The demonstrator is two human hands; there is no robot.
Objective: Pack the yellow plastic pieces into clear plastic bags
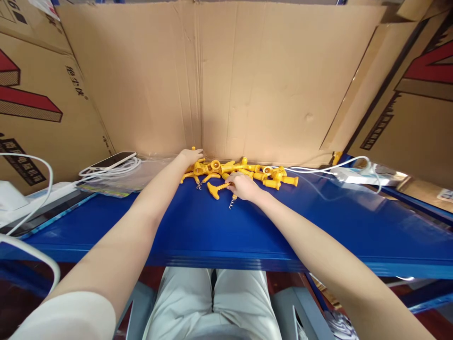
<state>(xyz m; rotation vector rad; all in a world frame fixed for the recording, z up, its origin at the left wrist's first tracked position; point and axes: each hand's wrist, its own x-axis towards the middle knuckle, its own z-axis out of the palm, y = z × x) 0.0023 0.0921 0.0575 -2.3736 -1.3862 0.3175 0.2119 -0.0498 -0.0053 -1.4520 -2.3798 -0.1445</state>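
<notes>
Yellow plastic corkscrew parts lie in a loose pile [244, 165] across the back of the blue table [198, 226]. My left hand [191, 155] is at the pile's far left end, its fingers curled at a yellow plastic piece [193, 148] whose tip shows above them. At the front of the pile, my right hand [243, 186] has its fingers closed on a corkscrew whose metal spiral [231, 203] points down towards the table. A yellow T-shaped handle [214, 190] lies just left of those fingertips. Another metal spiral [198, 185] sticks out of the pile between the hands.
A cardboard panel [247, 85] stands upright behind the pile. On the left are a phone [113, 161] on coiled white cable, a clear plastic bag [141, 175] and a white power strip [46, 200]. Another white power strip [366, 177] with cables sits at the right.
</notes>
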